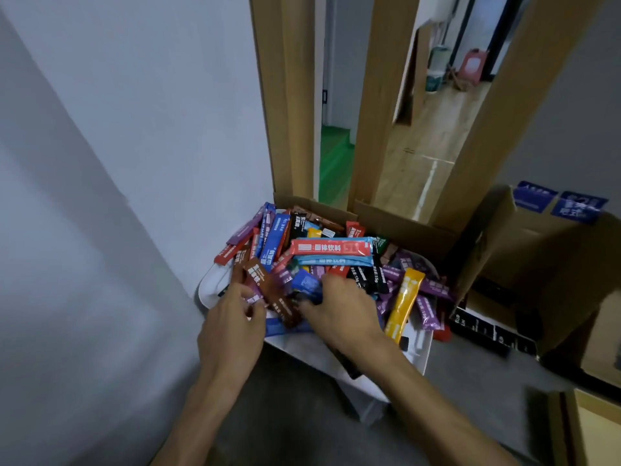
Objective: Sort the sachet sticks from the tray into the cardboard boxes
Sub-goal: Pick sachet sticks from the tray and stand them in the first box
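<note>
Sachet sticks (331,247) in tray (210,290), boxes (537,250) right

This is looking like a bare storeroom: white walls (134,129) are meeting a grey floor (295,418), with cardboard boxes (551,250) sitting open on it. A wooden door frame (289,95) is opening onto a corridor (433,129) with plank flooring.

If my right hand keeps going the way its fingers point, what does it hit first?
The blue sachet at the fingertips of the right hand, probably in contact; the brown sachet lies just beyond.
</note>
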Tool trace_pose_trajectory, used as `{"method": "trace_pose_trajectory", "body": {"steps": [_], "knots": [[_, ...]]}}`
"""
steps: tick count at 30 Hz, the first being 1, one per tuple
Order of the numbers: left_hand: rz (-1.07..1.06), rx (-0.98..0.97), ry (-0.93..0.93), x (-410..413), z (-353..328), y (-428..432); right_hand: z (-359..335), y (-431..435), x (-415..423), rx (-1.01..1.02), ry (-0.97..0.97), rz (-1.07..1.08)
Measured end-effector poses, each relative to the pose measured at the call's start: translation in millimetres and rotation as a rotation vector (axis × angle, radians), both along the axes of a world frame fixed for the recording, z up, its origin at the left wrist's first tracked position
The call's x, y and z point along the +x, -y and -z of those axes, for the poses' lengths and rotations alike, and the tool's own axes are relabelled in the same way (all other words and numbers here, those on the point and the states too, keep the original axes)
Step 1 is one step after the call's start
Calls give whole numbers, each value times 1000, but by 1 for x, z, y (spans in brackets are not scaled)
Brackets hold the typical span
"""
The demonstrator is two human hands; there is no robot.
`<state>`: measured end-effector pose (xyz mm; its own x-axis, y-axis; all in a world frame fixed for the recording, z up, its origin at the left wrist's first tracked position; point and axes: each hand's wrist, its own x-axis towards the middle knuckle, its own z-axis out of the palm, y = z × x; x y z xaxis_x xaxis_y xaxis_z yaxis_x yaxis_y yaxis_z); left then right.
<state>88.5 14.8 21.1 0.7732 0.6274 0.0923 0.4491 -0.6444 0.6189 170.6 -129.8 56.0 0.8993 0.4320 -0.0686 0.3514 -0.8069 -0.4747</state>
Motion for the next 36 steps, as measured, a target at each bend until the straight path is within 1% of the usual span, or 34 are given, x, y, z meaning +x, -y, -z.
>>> {"method": "trace_pose_trajectory", "body": {"steps": [2, 4, 6, 8, 10, 12, 16, 20, 21, 23, 25, 27, 29, 30, 32, 34, 36], "knots": [[1, 6, -68, 4, -1, 8, -19, 9, 25, 66, 63, 2], [20, -20, -114, 9, -4, 18, -36, 12, 57, 2, 143, -29], [11, -80, -116, 14, -7, 25, -43, 8, 81, -180, 207, -102], [8, -117, -83, 18, -6, 24, -39, -1, 95, -378, 248, -226], [11, -177, -39, 20, -3, 17, -30, -9, 101, -488, 281, -345], [-5, -264, 21, 18, -3, 7, -26, -14, 104, -516, 277, -396], [5, -354, 128, 15, -10, -12, -23, -21, 110, -515, 242, -390], [79, -451, 159, 23, -14, -21, -23, -33, 113, -606, 225, -411], [104, -467, 153, 26, -14, -22, -25, -35, 112, -600, 221, -412], [143, -482, 145, 32, -17, -23, -29, -36, 110, -540, 215, -359], [175, -488, 158, 36, -21, -23, -37, -30, 109, -424, 199, -239], [207, -487, 176, 40, -26, -20, -52, -12, 109, -203, 104, -47], [255, -482, 199, 43, -32, -14, -70, 16, 105, 106, 3, 158], [287, -487, 210, 45, -36, -8, -78, 31, 99, 270, -33, 241], [365, -495, 221, 48, -45, 7, -88, 58, 78, 557, -139, 341], [445, -494, 216, 52, -56, 26, -89, 80, 47, 723, -220, 397], [506, -507, 209, 56, -63, 49, -78, 100, 14, 806, -287, 438]]}}
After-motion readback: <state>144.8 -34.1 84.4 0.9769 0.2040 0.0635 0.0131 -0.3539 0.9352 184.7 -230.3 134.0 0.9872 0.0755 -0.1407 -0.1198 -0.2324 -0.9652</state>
